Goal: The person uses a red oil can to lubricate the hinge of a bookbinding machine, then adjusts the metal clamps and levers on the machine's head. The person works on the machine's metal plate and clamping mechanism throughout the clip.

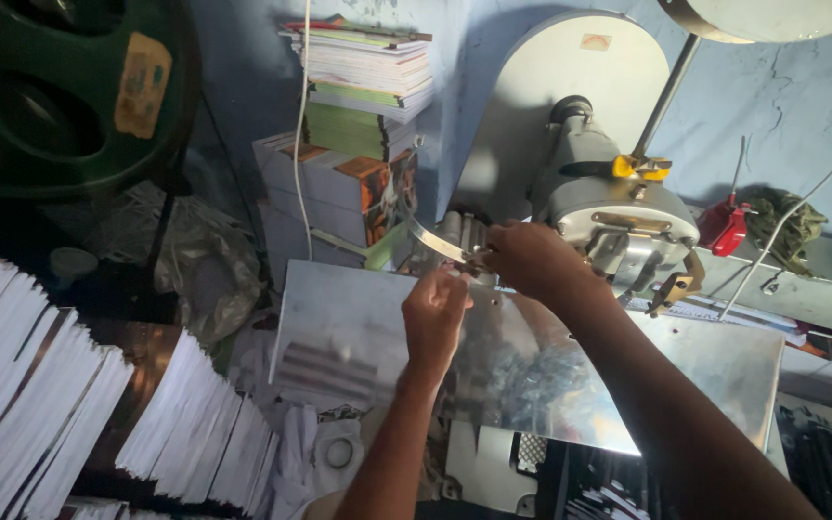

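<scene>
Head view: left hand point(435, 310) and right hand point(529, 258), fingers closed, pinch a curved metal strip point(428, 234) at the machine point(618, 217), above a shiny steel plate point(358, 337). Book stacks point(358, 125) behind; paper piles point(40, 385) at left.

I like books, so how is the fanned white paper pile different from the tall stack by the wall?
The fanned white paper bundles lean tilted, showing only plain white page edges. The tall stack of colourful bound books lies flat against the blue wall, showing green and orange covers. It sits higher, behind both hands; the bundles sit low at the left. Both are paper.
</scene>
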